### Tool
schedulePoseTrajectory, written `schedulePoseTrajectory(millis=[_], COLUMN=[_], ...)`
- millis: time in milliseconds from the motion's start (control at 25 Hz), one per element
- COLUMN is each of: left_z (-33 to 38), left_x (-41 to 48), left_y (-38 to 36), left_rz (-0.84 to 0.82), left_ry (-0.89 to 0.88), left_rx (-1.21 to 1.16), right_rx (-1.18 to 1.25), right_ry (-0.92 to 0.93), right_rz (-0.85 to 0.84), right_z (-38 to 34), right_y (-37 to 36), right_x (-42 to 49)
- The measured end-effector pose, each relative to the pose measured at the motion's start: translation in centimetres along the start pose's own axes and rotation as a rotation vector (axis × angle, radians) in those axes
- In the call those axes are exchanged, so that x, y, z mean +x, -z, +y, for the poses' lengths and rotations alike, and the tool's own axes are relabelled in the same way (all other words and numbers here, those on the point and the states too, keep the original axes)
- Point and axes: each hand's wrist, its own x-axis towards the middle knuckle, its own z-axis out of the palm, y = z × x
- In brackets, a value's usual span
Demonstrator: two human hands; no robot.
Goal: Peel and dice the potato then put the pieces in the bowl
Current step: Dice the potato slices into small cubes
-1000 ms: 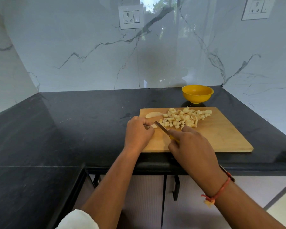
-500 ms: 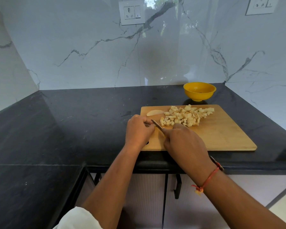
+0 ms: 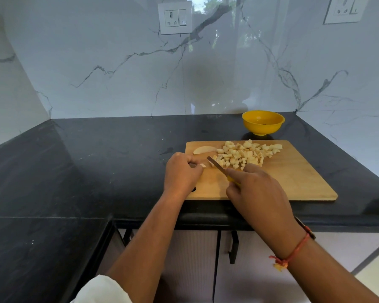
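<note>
Since half a second ago the knife (image 3: 216, 164) has drawn slightly away from the left hand (image 3: 182, 171), whose curled fingers pinch a potato bit (image 3: 203, 165). The right hand (image 3: 256, 193) grips the knife. The dice (image 3: 245, 154) lie just beyond both hands on the board (image 3: 293, 178), with the bowl (image 3: 263, 122) behind on the black counter (image 3: 96, 160), below marble walls (image 3: 118, 73).

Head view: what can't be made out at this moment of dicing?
- Knife handle: head view, wrapped in the right hand; only a yellow sliver shows.
- Potato piece: mostly under the left hand.
- Bowl: inside seen too shallowly to tell contents.
- Right wall socket: cut by the top edge.
</note>
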Motion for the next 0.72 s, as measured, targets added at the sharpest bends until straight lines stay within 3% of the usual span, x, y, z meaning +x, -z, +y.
schedulePoseTrajectory(millis=[480, 720], left_z=[-0.2, -0.2], left_x=[0.2, 0.1], left_y=[0.1, 0.0], left_rz=[-0.009, 0.003], left_ry=[0.020, 0.018], left_rx=[-0.064, -0.048], right_rx=[0.073, -0.007], right_ry=[0.027, 0.048], right_rz=[-0.097, -0.095], right_z=[-1.0, -0.8], right_y=[-1.4, -1.3], right_x=[1.4, 1.2])
